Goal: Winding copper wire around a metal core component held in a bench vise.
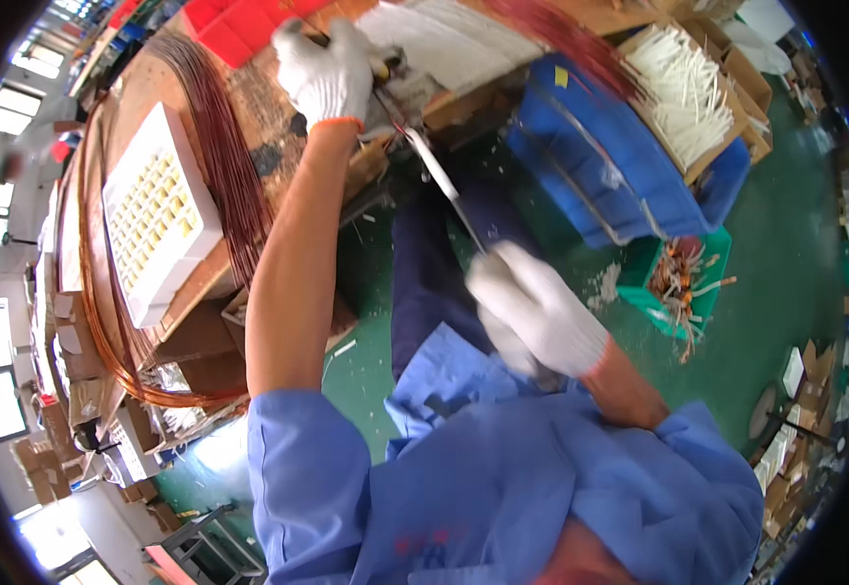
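My left hand [325, 73], in a white knit glove with an orange cuff, is at the bench edge. Its fingers are curled round something dark that I cannot make out, beside a small yellow and black part [386, 68]. From there a thin wire runs down toward me, with a white sleeve [431, 161] round part of it. My right hand [541, 310], also gloved and smeared by motion, is closed on the lower end of this wire, over my lap. The wire looks taut between the two hands.
On the wooden bench lie a bundle of dark red wires [212, 127], a white foam tray [166, 214] of yellow parts and red bins [239, 27]. To the right stand a blue crate [580, 161], a carton of white sleeves [683, 93] and a green bin [644, 283] with wire scraps.
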Available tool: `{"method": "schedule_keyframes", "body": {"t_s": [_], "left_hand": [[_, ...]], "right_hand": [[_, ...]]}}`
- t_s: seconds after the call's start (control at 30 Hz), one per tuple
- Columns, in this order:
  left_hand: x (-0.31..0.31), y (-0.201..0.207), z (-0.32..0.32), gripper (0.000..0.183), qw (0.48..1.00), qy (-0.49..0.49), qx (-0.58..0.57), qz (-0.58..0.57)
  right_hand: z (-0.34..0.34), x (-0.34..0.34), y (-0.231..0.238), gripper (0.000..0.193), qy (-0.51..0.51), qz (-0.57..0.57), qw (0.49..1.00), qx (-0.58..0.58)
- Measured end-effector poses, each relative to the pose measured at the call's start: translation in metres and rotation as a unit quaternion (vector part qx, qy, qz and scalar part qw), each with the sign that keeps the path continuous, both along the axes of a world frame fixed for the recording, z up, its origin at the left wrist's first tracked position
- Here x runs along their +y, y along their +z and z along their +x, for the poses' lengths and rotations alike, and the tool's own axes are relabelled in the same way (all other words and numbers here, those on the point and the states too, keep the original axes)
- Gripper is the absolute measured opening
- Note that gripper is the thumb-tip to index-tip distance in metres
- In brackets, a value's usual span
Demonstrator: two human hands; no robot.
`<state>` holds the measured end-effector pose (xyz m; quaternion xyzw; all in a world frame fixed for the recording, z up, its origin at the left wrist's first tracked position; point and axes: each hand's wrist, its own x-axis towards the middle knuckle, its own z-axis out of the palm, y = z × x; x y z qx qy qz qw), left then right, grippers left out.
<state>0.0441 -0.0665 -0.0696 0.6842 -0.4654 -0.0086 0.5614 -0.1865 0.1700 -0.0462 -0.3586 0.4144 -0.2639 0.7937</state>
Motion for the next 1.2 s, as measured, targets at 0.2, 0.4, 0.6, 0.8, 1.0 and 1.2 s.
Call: {"method": "schedule_keyframes", "body": {"t_s": [0.2, 0.4, 0.6, 0.8, 1.0, 1.2], "left_hand": [[0.073, -0.041, 0.013, 0.037, 0.946, -0.099, -0.226, -0.21], [0.106, -0.018, -0.008, 0.04, 0.854, -0.268, -0.402, -0.194], [0.078, 0.054, 0.025, 0.022, 0.958, -0.266, 0.094, -0.042], [-0.014, 0.043, 0.087, 0.029, 0.892, -0.371, 0.207, 0.154], [-0.053, 0.043, 0.086, 0.03, 0.824, -0.43, 0.185, 0.319], [-0.005, 0.038, 0.033, 0.041, 0.902, -0.293, 0.276, 0.156]], "right_hand": [[-0.093, 0.124, 0.005, 0.008, 0.024, 0.11, 0.994, 0.02], [-0.077, 0.104, -0.021, 0.008, -0.042, 0.039, 0.993, 0.107], [-0.032, 0.036, -0.023, 0.011, -0.016, -0.049, 0.995, 0.088], [0.037, -0.058, -0.028, 0.025, 0.0, 0.008, 0.998, -0.068], [0.069, -0.133, -0.033, 0.028, 0.027, 0.042, 0.973, -0.226], [0.045, -0.102, -0.03, 0.012, -0.001, -0.029, 1.0, -0.004]]}}
